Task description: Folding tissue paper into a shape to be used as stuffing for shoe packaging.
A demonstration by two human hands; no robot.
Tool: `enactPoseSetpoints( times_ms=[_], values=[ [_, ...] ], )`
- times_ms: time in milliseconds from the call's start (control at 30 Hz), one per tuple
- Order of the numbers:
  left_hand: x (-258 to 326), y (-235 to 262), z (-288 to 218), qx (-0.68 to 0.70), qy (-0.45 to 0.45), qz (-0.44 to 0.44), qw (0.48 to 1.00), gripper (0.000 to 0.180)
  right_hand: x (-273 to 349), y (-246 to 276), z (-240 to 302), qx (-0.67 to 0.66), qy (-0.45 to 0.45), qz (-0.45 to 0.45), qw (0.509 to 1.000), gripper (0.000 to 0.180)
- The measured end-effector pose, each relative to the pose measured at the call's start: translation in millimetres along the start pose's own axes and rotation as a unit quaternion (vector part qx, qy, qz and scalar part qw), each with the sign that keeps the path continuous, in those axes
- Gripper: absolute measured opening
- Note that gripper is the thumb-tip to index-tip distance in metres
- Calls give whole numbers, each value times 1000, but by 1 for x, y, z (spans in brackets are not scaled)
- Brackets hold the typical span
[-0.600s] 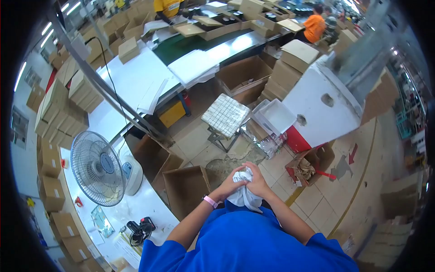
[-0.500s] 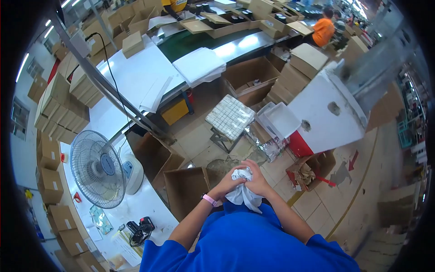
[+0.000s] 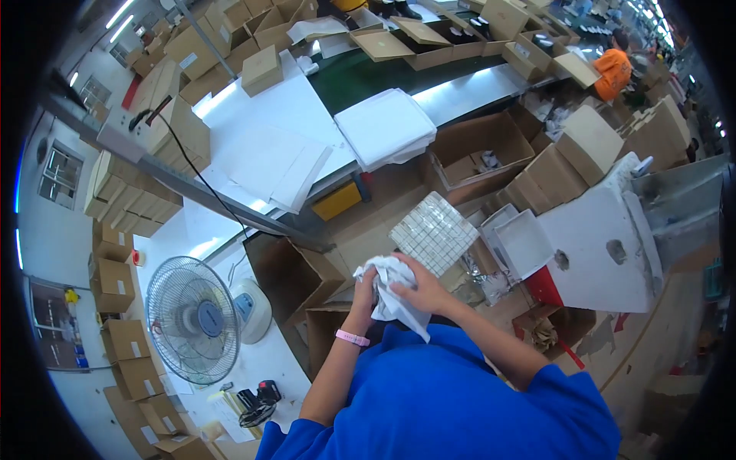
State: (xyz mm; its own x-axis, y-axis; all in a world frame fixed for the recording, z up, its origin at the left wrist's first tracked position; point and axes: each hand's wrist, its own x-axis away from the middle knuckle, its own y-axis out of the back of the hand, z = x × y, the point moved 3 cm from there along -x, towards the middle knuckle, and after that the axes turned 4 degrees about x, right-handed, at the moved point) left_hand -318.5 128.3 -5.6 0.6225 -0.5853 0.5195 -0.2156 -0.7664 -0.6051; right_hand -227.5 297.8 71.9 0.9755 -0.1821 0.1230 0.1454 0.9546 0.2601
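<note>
Holds a crumpled white wad (image 3: 397,309) between both hands, close before the blue shirt (image 3: 445,391). Cups it from the left with the left hand (image 3: 364,294), fingertips partly hidden by folds; clasps it from the right with the right hand (image 3: 422,288), thumb lying across the near face. Cannot tell whether paper or cloth. Lets one pointed corner hang below the palms toward the shirt. Wears a pink band (image 3: 353,337) on the left wrist. Has a stool (image 3: 435,232) with a grid-patterned top just beyond the hands, slightly right, and a stack of white sheets (image 3: 386,126) farther straight out. Shows white trays (image 3: 524,244) beyond and right of the right hand, near a white block (image 3: 598,222) with two holes, plus crumpled brown paper (image 3: 543,335) in a small carton (image 3: 579,325) right of the right forearm. Has an open carton (image 3: 295,284) left of the left hand, then a fan (image 3: 192,318) on a white table (image 3: 295,392) farther left. Includes a person in orange (image 3: 613,74) well apart, far beyond and right of the hands.
</note>
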Motion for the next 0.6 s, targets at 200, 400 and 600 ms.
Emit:
enactPoseSetpoints(
  times_ms=[200,400,600],
  values=[
    [-20,-65,-57,61,91,20,994,79,-122,16,36,-24,26,-165,986,61],
    [-70,-52,-116,-25,-49,66,996,105,-201,12,72,70,11,-186,980,58],
    [-136,-28,-204,-138,-59,17,989,84,-291,-9,28,-106,-62,-81,989,55]
  ],
)
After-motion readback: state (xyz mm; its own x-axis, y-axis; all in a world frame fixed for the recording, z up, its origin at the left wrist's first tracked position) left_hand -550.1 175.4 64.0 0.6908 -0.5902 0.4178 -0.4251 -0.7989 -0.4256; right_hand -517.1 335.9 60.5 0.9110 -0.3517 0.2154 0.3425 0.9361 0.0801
